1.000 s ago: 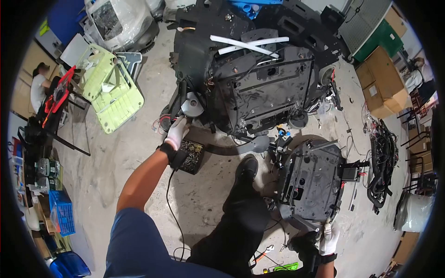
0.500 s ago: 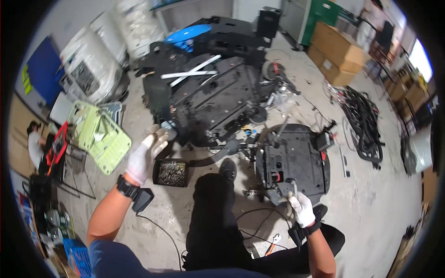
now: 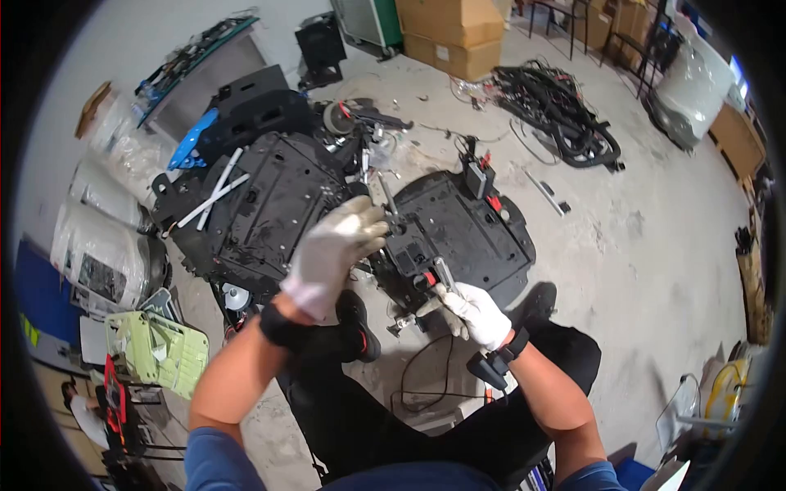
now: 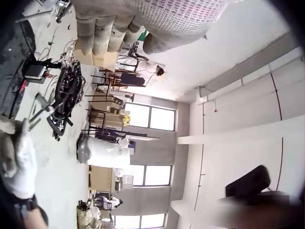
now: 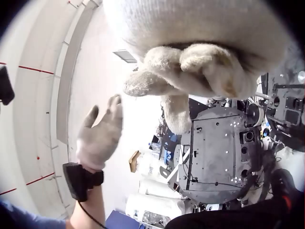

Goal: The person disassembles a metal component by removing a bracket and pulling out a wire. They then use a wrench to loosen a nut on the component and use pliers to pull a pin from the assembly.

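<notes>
My left hand [image 3: 332, 250], in a white work glove, is raised in front of the large black panel [image 3: 274, 196], holding nothing. Its fingers are loosely bent in the left wrist view, where the hand [image 4: 143, 24] fills the top. My gloved right hand [image 3: 477, 315] grips a silver metal tool [image 3: 444, 272] with a rod-like end pointing up and away from me. The tool [image 4: 42, 113] has a branching head in the left wrist view; I cannot tell its exact kind. Close beyond this hand lies the smaller black base [image 3: 471, 233]. In the right wrist view, curled fingers [image 5: 205, 64] hide the tool.
Two white strips [image 3: 214, 196] lie crossed on the large panel. A bundle of black cables [image 3: 557, 110] is on the floor beyond the base, near cardboard boxes [image 3: 450, 41]. A black cord [image 3: 426, 385] loops between my legs. Light-green panels [image 3: 168, 352] stand at left.
My left hand has left the area by the box of small metal parts and moved right, toward the smaller base. The right hand has risen with the tool. The head view has turned right.
</notes>
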`<act>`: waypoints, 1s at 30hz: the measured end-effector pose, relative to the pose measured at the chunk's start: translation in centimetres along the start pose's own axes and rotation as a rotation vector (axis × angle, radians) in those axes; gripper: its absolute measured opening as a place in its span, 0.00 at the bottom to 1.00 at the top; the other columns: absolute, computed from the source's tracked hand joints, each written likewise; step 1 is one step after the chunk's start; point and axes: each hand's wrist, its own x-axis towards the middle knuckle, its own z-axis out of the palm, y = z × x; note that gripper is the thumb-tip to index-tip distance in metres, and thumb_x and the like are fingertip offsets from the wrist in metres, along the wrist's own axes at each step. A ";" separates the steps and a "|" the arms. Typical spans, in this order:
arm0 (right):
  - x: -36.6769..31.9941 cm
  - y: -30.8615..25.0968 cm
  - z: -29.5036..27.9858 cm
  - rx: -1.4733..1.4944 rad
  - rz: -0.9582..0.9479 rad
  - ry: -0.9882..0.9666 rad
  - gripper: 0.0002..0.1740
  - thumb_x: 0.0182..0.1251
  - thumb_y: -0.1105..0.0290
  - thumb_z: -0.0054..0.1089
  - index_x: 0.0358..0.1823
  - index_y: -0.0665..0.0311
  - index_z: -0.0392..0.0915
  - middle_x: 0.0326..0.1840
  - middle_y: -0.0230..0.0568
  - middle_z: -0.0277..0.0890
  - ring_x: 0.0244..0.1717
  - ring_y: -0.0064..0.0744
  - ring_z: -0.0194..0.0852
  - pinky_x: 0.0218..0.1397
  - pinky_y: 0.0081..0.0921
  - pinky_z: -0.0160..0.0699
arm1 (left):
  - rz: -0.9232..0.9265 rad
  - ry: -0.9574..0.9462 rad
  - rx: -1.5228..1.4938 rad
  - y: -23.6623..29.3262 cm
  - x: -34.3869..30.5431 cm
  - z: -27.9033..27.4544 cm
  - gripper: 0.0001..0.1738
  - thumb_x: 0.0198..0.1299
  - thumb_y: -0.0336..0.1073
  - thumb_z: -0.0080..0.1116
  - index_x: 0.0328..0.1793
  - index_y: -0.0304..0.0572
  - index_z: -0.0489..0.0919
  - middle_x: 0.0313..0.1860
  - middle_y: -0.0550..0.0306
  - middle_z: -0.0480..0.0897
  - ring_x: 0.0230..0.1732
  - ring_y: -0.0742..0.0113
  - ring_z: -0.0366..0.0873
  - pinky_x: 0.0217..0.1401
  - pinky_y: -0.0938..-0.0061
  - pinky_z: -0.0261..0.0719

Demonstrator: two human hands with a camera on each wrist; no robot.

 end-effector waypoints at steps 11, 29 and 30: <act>1.0 1.5 -1.4 0.285 0.173 -0.044 0.13 0.68 0.57 0.50 0.33 0.60 0.70 0.15 0.26 0.62 0.12 0.15 0.55 0.18 0.16 0.55 | -0.364 -0.291 -0.118 -11.8 3.2 2.0 0.20 0.64 0.26 0.42 0.63 0.30 0.62 0.52 0.48 0.76 0.55 0.60 0.75 0.59 0.70 0.72; 2.7 2.1 0.3 0.017 0.206 0.098 0.21 0.68 0.55 0.48 0.51 0.64 0.67 0.34 0.43 0.80 0.23 0.19 0.74 0.25 0.13 0.73 | -0.312 -0.038 -0.081 -13.2 4.8 -0.1 0.11 0.53 0.24 0.57 0.45 0.37 0.76 0.38 0.58 0.81 0.39 0.73 0.78 0.45 0.79 0.76; 2.7 2.8 -0.1 0.069 0.168 0.053 0.20 0.69 0.55 0.47 0.51 0.64 0.68 0.34 0.43 0.80 0.23 0.19 0.74 0.24 0.13 0.73 | -0.313 -0.039 -0.079 -13.4 4.8 -0.1 0.11 0.53 0.24 0.57 0.45 0.37 0.76 0.38 0.58 0.81 0.39 0.73 0.78 0.45 0.79 0.76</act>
